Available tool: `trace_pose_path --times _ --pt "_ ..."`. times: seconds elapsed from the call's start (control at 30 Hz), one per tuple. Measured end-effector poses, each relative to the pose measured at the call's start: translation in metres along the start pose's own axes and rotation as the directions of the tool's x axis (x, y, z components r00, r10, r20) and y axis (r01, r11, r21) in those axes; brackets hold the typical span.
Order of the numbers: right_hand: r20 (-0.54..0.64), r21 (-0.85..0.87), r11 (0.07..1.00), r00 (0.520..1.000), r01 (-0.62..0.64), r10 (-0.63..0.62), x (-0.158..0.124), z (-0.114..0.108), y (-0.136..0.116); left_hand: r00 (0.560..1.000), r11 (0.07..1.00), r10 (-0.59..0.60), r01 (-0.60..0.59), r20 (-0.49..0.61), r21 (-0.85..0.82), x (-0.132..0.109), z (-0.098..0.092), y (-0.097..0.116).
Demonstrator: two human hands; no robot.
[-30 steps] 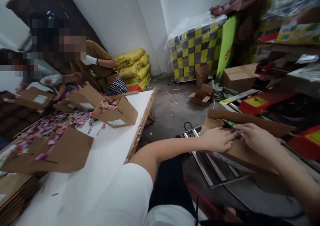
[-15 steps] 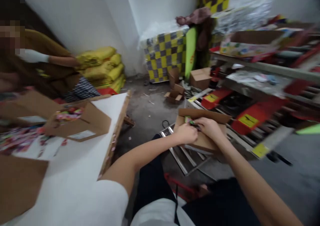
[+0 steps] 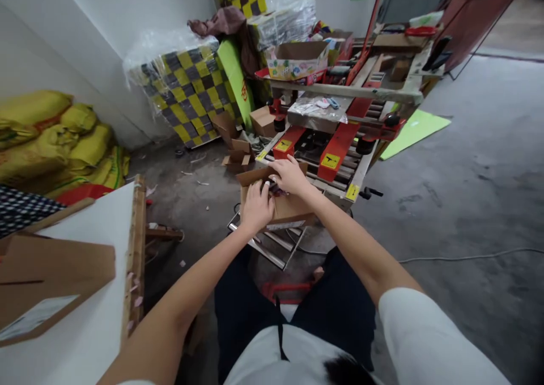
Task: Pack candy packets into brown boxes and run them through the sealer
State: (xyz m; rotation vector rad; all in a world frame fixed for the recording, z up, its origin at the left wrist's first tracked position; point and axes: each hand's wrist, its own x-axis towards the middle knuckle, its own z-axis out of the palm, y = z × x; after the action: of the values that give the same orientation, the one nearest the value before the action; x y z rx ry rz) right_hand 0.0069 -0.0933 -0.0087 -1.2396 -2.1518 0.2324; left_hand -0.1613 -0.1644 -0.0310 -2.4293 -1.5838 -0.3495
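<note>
Brown cardboard box [image 3: 284,208] is where it's all going on: it sits on the metal rollers at the near end of the red and steel taping machine [image 3: 335,147], top flaps open. Both of the person's hands are in that opening. Left hand [image 3: 256,206] lies palm down on the near side of the box, fingers curled over the edge. Right hand [image 3: 289,175] is on the far side of the box, fingers bent down into something small and dark inside, can't tell what it is or whether it's really pinched. Left of the box there's a white counter [image 3: 91,294] with another flat carton [image 3: 51,283] on it. Beyond the box, yellow sacks [image 3: 46,135] are piled by the wall.
</note>
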Motion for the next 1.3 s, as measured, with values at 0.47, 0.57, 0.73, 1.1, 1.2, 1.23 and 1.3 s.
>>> trace_pose_path --times 0.47,0.57,0.73,1.1,1.2,1.23,1.3 --pt "0.045 0.094 0.982 0.985 0.161 -0.165 -0.068 0.019 0.003 0.937 0.991 0.13 -0.114 0.323 -0.068 0.017 -0.003 -0.025" --pt "0.02 0.096 0.982 0.986 0.162 -0.165 -0.087 0.028 0.007 0.935 0.983 0.178 -0.154 0.306 -0.101 0.013 0.001 -0.024" --pt "-0.001 0.083 0.99 0.993 0.115 -0.115 -0.081 0.031 0.009 0.946 0.969 0.247 -0.235 0.211 -0.081 0.003 -0.008 -0.02" --pt "0.031 0.013 0.991 0.991 0.133 -0.133 -0.081 0.021 0.015 0.858 0.97 0.181 -0.238 0.48 0.059 0.031 -0.036 -0.037" --pt "-0.119 -0.067 0.998 0.993 -0.002 -0.006 -0.082 0.02 0.025 0.927 0.984 0.097 -0.143 0.361 0.103 0.017 -0.034 -0.017" --pt "-0.182 -0.081 0.993 0.981 -0.083 0.067 -0.082 0.02 0.029 0.945 0.989 0.049 -0.092 0.325 0.119 0.012 -0.032 -0.011" --pt "-0.291 -0.074 0.969 0.935 -0.234 0.204 -0.08 0.021 0.034 0.964 0.991 -0.032 -0.005 0.263 0.137 0.003 -0.028 0.0"
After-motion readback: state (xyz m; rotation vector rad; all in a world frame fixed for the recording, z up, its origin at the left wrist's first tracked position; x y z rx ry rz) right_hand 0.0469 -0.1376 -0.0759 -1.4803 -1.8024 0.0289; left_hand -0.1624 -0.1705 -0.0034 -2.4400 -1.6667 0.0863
